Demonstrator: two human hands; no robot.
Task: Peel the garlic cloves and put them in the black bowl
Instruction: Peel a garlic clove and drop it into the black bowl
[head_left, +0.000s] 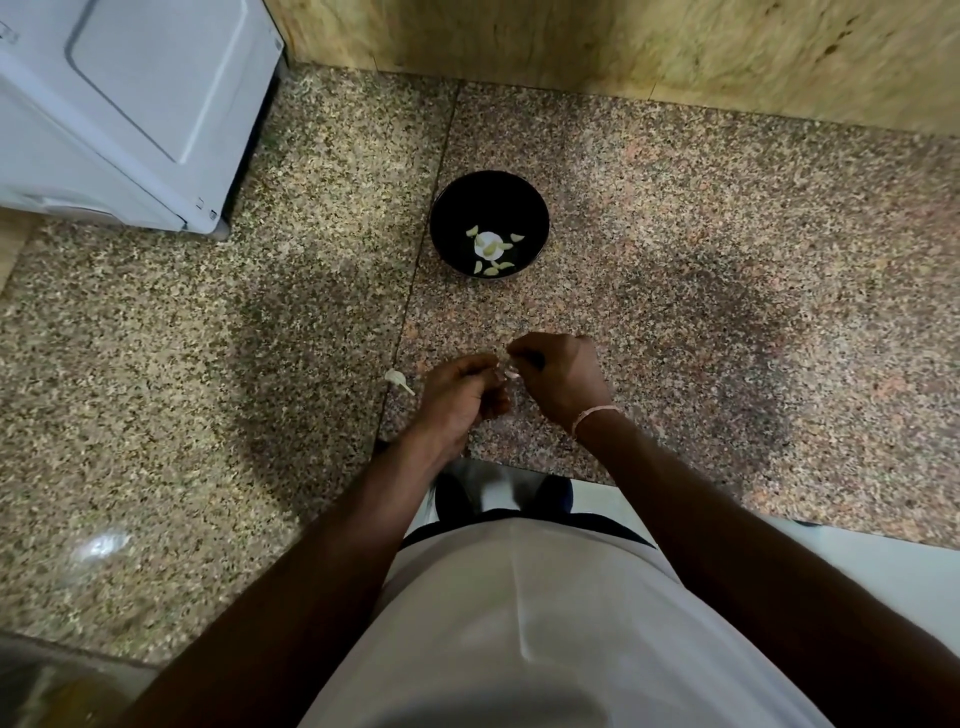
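A small pale garlic clove (511, 371) is pinched between both hands above the speckled granite counter (727, 291).

The clove is gripped by the curled fingers of the left hand (460, 395) and the right hand (563, 376), on the near side of the round black bowl (447, 208). Several peeled cloves (491, 249) are seen lying in that bowl. A white garlic stem piece (397, 379) lies on the counter, nearer than the bowl and just left of the left hand. A white appliance (130, 114) stands to the bowl's far left.

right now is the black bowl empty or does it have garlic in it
Not empty: the black bowl holds several pale peeled cloves lying on its bottom.
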